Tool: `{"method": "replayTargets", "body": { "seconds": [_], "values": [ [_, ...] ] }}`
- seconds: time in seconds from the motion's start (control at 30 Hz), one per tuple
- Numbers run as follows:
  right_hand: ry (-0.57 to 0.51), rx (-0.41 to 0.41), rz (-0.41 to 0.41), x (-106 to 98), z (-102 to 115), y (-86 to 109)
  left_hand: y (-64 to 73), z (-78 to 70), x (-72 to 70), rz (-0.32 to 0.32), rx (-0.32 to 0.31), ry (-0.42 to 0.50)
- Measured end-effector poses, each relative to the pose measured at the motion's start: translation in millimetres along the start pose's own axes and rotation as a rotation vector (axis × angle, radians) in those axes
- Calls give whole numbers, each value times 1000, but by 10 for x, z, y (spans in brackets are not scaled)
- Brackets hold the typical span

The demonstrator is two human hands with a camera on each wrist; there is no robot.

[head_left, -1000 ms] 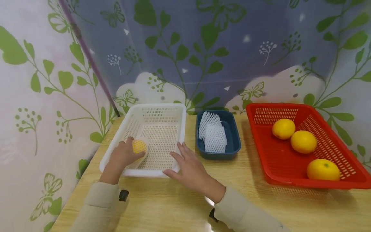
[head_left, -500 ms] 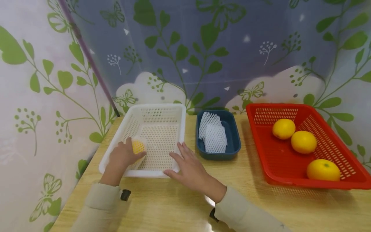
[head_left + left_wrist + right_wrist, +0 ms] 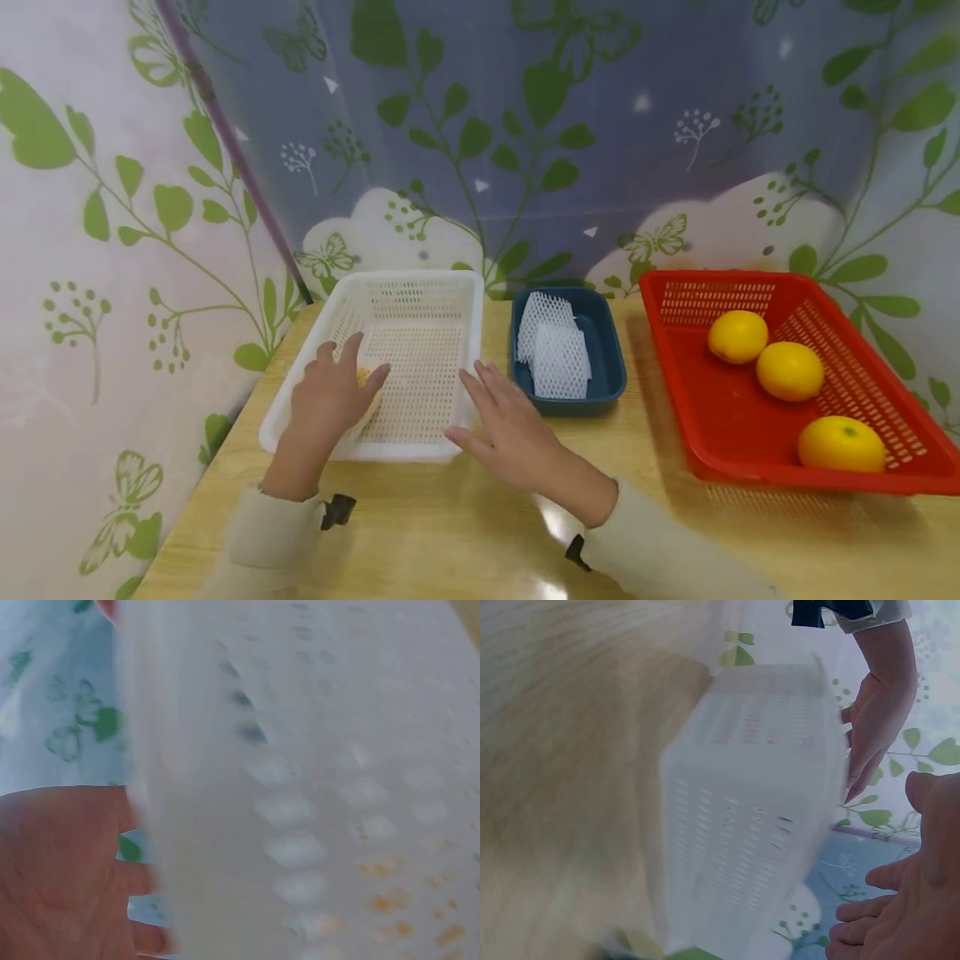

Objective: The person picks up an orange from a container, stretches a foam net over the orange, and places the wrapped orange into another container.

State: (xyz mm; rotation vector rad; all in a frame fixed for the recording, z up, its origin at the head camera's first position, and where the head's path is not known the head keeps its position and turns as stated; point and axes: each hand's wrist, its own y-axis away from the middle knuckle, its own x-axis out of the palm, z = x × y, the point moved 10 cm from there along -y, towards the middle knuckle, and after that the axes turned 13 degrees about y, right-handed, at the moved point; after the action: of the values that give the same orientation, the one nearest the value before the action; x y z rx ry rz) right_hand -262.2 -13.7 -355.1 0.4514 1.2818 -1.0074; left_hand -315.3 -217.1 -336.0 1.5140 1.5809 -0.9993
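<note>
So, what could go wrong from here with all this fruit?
In the head view, the left hand mostly hides the netted yellow fruit in the white rectangular plastic basket, so a careless nudge might roll it. The three rounded yellow fruits lie loose in the red rectangular plastic basket; a bump could knock them together. The white mesh sleeves overlap in the dark blue rectangular tray and might snag on each other.

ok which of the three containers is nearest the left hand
The white perforated basket, with that hand over it; the blue tub and red basket stand farther right.
</note>
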Motion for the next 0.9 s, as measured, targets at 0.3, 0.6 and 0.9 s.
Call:
{"method": "replayTargets", "body": {
  "seconds": [0.3,0.6,0.9],
  "values": [
    [152,6,-13,-646,-200,273,341,-660,-125,-34,179,74],
    [259,165,90,-1171,-743,472,689,-1350,48,-12,376,119],
    [306,348,228,-1361,-1542,663,779,-2008,493,115,513,177]
  ]
}}
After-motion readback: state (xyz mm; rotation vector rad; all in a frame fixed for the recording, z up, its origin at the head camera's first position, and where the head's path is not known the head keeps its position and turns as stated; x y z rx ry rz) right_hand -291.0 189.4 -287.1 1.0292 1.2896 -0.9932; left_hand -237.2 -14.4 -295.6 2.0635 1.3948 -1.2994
